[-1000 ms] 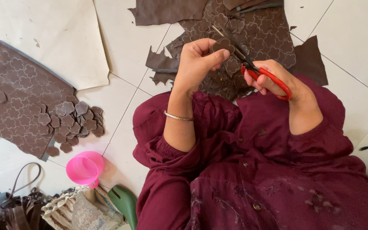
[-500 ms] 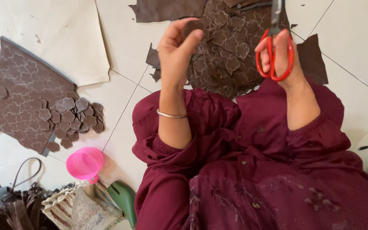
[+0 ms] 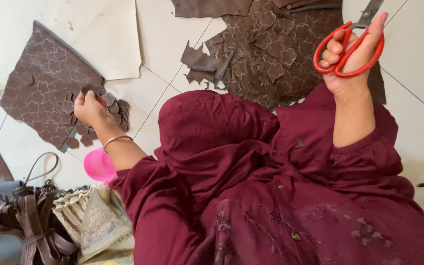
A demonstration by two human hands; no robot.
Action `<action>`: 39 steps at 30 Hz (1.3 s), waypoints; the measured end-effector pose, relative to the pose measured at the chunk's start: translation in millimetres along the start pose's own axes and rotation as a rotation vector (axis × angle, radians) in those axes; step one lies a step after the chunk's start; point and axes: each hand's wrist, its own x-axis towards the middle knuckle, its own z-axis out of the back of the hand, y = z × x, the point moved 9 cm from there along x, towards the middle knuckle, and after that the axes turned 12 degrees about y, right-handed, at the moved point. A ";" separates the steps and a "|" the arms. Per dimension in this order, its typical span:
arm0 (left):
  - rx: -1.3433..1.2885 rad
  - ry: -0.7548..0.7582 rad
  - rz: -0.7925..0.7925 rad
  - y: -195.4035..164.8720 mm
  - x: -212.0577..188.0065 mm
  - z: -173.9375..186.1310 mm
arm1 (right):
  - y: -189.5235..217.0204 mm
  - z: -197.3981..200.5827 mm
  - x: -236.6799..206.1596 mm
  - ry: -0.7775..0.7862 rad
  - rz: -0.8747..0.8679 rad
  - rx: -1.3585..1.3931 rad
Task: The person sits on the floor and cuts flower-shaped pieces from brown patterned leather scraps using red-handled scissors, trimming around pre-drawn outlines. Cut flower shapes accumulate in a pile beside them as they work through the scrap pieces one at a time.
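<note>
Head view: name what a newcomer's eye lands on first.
The red-handled scissors, raised in the right hand at upper right over a patterned brown sheet. Next, the left hand at left, set on a pile of brown cut-out pieces, with a pink cup just below it.

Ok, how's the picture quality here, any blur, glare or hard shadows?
Head view: light is soft and even, with no hard shadows and no glare on the floor tiles; the left hand over the cut pieces is slightly soft, the right hand with the scissors reads clearly; the scissor blades run off the top edge; the bags sit dim in the bottom left corner.
</note>
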 end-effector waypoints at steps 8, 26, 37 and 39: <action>0.475 0.070 -0.381 -65.2 -30.7 -64.8 | 3.0 -13.5 0.9 0.034 0.015 0.008; 1.317 0.981 -1.093 20.5 -273.1 -363.9 | 6.5 -40.2 0.0 0.046 0.007 -0.108; -0.033 1.205 0.230 47.3 -236.9 -338.1 | -16.5 -52.8 -4.9 0.186 -0.087 -0.590; -0.213 1.231 0.337 46.6 -243.8 -325.0 | -25.5 -45.2 -3.6 0.140 -0.180 -0.707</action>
